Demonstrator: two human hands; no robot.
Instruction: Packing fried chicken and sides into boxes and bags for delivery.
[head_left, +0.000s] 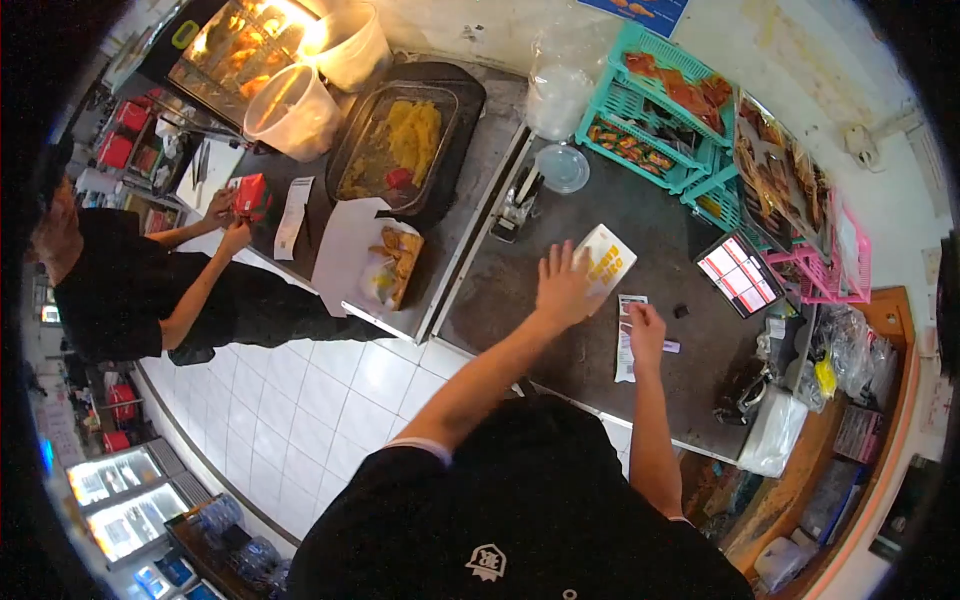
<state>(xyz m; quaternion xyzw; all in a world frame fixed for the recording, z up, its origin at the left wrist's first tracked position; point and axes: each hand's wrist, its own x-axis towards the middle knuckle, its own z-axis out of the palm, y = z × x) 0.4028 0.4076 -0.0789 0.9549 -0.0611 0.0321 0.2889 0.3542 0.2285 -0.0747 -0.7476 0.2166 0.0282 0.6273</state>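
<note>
My left hand (564, 291) lies with its fingers apart against a white carton box (609, 259) bearing yellow lettering. The box stands on the dark countertop (517, 330). My right hand (646, 334) hovers over a printed paper slip (624, 361), its fingers curled. Whether it pinches the slip or something small is hard to see. A small purple-and-white object (672, 346) shows beside my right wrist, partly hidden by it. Just beyond is a small black piece (681, 310).
Turquoise baskets (645, 112) hold sachets. A code-printed stand (741, 271), clear round lid (562, 169) and open box of fried chicken (393, 264) are around. Left, a co-worker's hands (229, 217) hold a red box (251, 197) near a tray of yellow food (405, 142).
</note>
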